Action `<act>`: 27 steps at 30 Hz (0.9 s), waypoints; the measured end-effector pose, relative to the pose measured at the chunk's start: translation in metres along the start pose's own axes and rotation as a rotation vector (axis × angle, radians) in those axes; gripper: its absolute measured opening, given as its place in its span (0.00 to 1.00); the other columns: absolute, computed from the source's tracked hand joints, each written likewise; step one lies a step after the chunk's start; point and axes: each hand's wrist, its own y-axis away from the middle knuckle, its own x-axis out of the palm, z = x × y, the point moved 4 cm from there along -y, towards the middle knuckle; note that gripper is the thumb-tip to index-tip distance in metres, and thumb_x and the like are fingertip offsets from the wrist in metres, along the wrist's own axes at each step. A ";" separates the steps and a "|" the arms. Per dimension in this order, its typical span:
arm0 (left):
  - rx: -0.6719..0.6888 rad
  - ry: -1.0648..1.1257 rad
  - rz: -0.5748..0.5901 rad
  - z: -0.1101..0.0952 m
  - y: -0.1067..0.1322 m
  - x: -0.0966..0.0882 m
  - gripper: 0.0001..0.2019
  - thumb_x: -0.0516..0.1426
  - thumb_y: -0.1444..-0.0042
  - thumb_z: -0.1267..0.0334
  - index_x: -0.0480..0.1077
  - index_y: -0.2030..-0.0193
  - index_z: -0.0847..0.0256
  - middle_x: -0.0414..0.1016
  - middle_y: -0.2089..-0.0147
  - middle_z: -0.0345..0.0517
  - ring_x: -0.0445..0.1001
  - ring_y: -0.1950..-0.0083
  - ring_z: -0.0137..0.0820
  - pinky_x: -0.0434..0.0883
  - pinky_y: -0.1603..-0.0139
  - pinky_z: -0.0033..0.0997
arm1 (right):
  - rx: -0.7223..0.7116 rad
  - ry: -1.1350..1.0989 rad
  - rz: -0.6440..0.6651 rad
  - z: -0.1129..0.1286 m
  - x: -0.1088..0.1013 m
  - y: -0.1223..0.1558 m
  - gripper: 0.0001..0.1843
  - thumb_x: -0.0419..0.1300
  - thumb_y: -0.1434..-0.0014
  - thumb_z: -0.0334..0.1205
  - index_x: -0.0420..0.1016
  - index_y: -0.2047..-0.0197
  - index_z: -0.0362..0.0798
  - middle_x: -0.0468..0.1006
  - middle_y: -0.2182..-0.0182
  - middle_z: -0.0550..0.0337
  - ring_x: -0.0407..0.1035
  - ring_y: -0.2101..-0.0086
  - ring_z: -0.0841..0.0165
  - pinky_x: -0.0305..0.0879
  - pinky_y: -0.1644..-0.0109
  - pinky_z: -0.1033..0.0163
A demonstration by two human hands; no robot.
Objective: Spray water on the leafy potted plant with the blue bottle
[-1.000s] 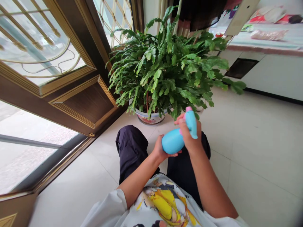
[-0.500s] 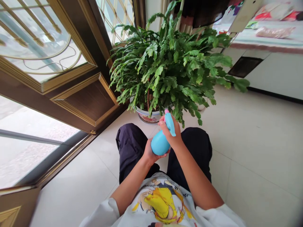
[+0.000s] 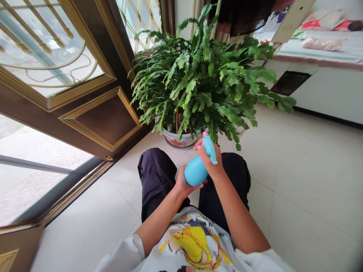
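Between my knees I hold a light blue spray bottle (image 3: 195, 172) with a pink nozzle, tilted so that its head points up and away from me. My left hand (image 3: 183, 182) cups the round base from below. My right hand (image 3: 213, 160) is wrapped round the neck, its fingers at the trigger side and partly hidden by the spray head. Just beyond the nozzle stands a bushy green potted plant (image 3: 195, 83) with flat, jointed leaves. Its white pot (image 3: 181, 140) has a painted pattern and sits on the floor, with leaves hanging over the rim.
At the left is a brown and gold door (image 3: 104, 117) with glass panes and a metal grille. A white cabinet (image 3: 334, 90) stands at the right, with bags and cloths on top. Pale tiles (image 3: 306, 181) cover the floor.
Both hands and the spray bottle have shifted slightly to the right. My grip on the bottle looks the same. The plant stays in its place.
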 end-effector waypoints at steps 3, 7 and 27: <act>-0.030 0.010 -0.005 0.002 0.001 0.000 0.31 0.45 0.40 0.47 0.64 0.38 0.69 0.77 0.59 0.62 0.79 0.64 0.51 0.72 0.74 0.39 | 0.001 0.028 -0.019 -0.002 0.001 0.001 0.09 0.57 0.39 0.46 0.69 0.69 0.51 0.71 0.74 0.63 0.68 0.71 0.67 0.68 0.65 0.60; -0.055 0.028 -0.028 0.005 0.000 -0.007 0.31 0.46 0.40 0.47 0.65 0.39 0.68 0.77 0.60 0.61 0.79 0.66 0.50 0.72 0.75 0.38 | 0.095 0.012 -0.036 -0.013 0.003 0.003 0.10 0.58 0.40 0.47 0.70 0.68 0.51 0.73 0.73 0.62 0.70 0.71 0.66 0.69 0.65 0.59; -0.202 0.153 0.129 0.023 -0.059 -0.080 0.31 0.50 0.43 0.49 0.61 0.37 0.66 0.78 0.60 0.60 0.79 0.63 0.52 0.69 0.70 0.38 | 0.111 0.291 -0.011 -0.077 0.031 0.023 0.08 0.53 0.42 0.46 0.67 0.67 0.53 0.75 0.74 0.61 0.72 0.72 0.63 0.67 0.64 0.59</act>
